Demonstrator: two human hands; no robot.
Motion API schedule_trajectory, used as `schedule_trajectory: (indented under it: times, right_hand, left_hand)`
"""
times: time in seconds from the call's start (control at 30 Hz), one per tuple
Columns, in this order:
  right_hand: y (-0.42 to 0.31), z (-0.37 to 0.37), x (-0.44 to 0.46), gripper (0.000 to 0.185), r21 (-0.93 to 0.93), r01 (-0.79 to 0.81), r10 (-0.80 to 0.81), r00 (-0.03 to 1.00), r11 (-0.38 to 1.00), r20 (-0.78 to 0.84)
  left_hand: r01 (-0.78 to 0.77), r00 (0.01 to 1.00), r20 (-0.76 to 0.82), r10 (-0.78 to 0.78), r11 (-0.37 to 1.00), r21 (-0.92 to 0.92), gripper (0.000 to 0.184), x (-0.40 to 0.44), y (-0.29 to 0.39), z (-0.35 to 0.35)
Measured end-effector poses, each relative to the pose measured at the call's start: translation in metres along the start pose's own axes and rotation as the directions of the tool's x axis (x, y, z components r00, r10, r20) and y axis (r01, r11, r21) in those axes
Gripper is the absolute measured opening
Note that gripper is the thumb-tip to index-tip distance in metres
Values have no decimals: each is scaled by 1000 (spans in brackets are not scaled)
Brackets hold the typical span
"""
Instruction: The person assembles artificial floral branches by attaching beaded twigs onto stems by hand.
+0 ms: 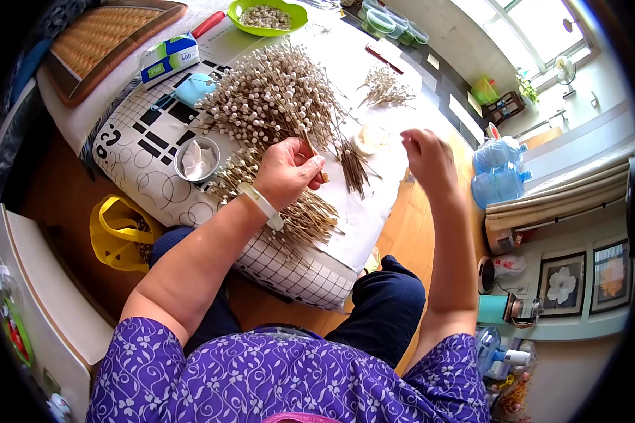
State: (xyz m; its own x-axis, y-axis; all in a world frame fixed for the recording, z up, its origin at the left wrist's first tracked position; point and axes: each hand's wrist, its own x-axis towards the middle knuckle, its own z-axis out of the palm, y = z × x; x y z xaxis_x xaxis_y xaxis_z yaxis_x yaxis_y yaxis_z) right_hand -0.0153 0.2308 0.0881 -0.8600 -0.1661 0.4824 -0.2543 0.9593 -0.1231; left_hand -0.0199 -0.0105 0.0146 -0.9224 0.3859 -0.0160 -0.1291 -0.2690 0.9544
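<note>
Brown stem (312,146) pinched between left hand's (289,171) thumb and fingers, above white-beaded bundle (271,95) on table. Right hand (427,156) raised beyond table edge, fingers curled; grip unclear. Stem pile (300,211) under left wrist; cup (197,159) beside bundle.

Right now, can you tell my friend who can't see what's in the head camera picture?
The left hand pinches something thin among twigs with white buds heaped on a table; the right hand is raised.

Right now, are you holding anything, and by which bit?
The left hand grips a dried stem by its bare brown part. Can't tell about the right hand.
</note>
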Motion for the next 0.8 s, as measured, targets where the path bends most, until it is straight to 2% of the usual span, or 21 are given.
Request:
schedule_trajectory:
  times: [0.07,0.13,0.2,0.3,0.8]
  right_hand:
    - [-32,-8,-33,9,284,-62,62,998,957,9]
    - [-63,-8,-62,13,430,-15,15,1000,903,4]
    - [-87,-1,-80,15,523,-132,120,991,842,58]
    - [-94,14,-87,16,518,-50,82,996,854,-40]
    - [-92,27,-88,16,441,46,-16,997,896,-71]
  left_hand:
    - [6,1000,2,-6,1000,-1,10,0,-1,1]
    - [8,1000,5,-8,999,-34,12,-1,-3,2]
    - [16,1000,-2,-16,1000,-23,12,1,-8,2]
    - [32,999,5,-32,998,-52,13,1,-10,3]
    - [78,997,-5,-79,991,-111,11,1,-6,5]
